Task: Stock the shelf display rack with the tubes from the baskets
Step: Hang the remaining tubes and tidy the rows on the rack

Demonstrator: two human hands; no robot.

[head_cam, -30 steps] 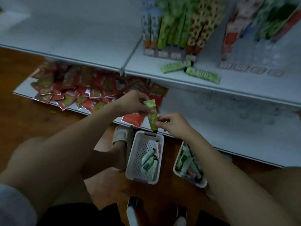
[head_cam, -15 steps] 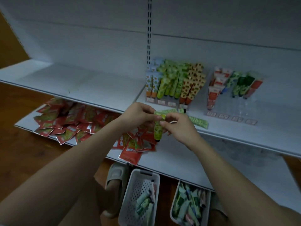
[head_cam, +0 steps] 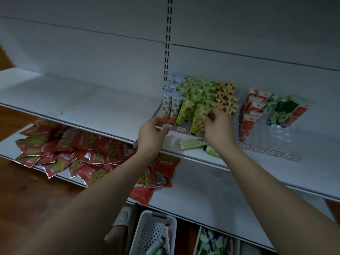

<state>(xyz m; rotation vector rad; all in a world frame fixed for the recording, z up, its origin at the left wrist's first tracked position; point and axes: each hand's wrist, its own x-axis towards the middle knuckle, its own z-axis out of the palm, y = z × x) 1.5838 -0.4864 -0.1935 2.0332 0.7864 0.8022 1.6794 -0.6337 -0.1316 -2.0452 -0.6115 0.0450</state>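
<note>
My right hand (head_cam: pixel 216 128) grips a green-and-yellow tube (head_cam: pixel 196 120), cap down, at the front row of the clear display rack (head_cam: pixel 181 128) on the middle shelf. The rack holds several rows of blue, green and orange-patterned tubes (head_cam: pixel 200 92). My left hand (head_cam: pixel 152 135) touches the rack's front left edge with fingers curled on its lip. Two white baskets stand on the floor below: the left basket (head_cam: pixel 145 234) with a few tubes, the right basket (head_cam: pixel 199 240) with several.
Two loose green tubes (head_cam: pixel 192 144) lie on the shelf in front of the rack. A second clear rack (head_cam: pixel 276 137) with red and green tubes stands to the right. Red sachets (head_cam: pixel 60 151) are heaped on the lower shelf. A sandalled foot (head_cam: pixel 123 223) rests beside the left basket.
Both hands rose from the lower shelf level to the middle shelf. The tube went up with my right hand into the rack's front row; my left hand let go and moved to the rack's edge.
</note>
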